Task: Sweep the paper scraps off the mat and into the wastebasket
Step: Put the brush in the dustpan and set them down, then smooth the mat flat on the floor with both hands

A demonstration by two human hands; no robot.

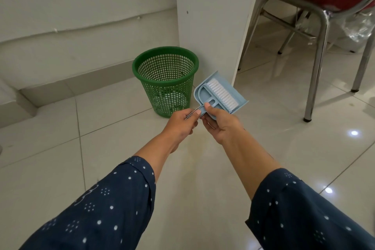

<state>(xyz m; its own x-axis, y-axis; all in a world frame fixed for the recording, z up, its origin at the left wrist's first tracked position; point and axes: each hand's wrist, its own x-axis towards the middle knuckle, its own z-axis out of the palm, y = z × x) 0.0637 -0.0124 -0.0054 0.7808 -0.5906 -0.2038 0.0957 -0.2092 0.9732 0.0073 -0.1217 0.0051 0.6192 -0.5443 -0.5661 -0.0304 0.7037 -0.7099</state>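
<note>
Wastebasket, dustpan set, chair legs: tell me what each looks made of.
Wastebasket: green moulded plastic by the look, an open lattice wall with a solid rim, matte. Dustpan: pale blue plastic, smooth and slightly satin; the brush nested in it has white bristles, probably synthetic. Chair legs: metal tubing, likely chromed or polished steel, judging by the bright reflections.
</note>
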